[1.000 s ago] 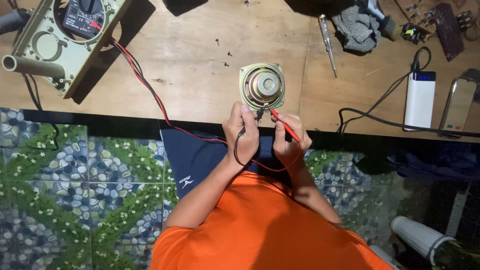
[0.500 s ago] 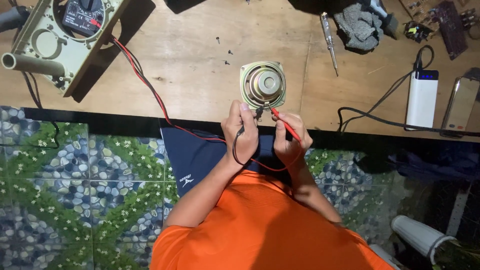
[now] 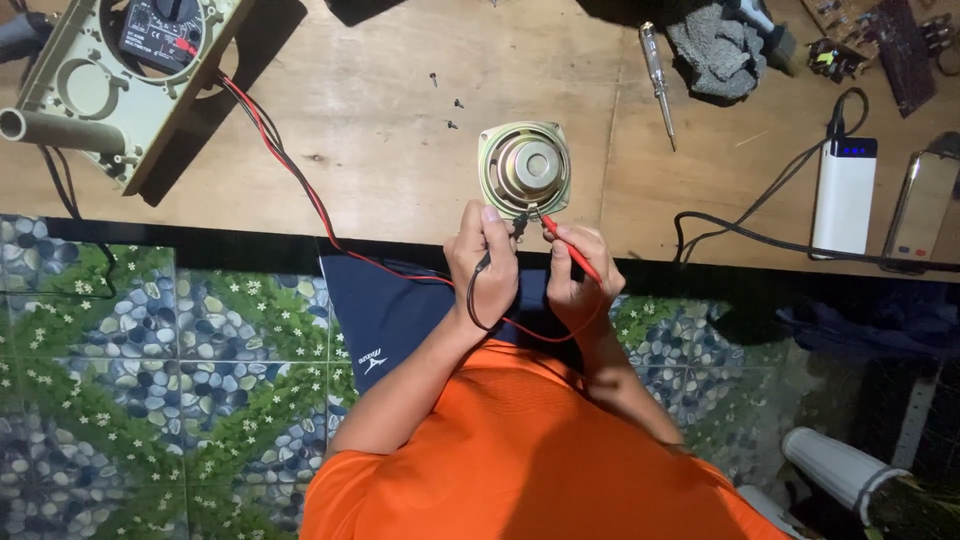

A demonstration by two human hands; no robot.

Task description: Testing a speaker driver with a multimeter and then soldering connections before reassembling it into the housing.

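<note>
A small round speaker [image 3: 525, 168] in a square metal frame lies on the wooden table [image 3: 380, 150] near its front edge. My left hand [image 3: 484, 268] grips a black test probe [image 3: 517, 228] whose tip touches the speaker's near edge. My right hand [image 3: 582, 276] grips a red test probe [image 3: 568, 248], its tip against the same edge beside the black one. Red and black leads [image 3: 290, 170] run from the probes across the table to a black multimeter [image 3: 160, 28] resting in a beige plastic housing [image 3: 110, 90] at the far left.
A screwdriver [image 3: 658, 78] and a grey cloth [image 3: 715, 50] lie at the back right. A white power bank [image 3: 843, 195], a phone [image 3: 922, 210] and a black cable [image 3: 740, 235] sit at the right. Small screws [image 3: 447, 100] lie behind the speaker. A circuit board [image 3: 880, 40] sits far right.
Both hands stay at the speaker's near edge with the probes; the view has shifted only slightly.
</note>
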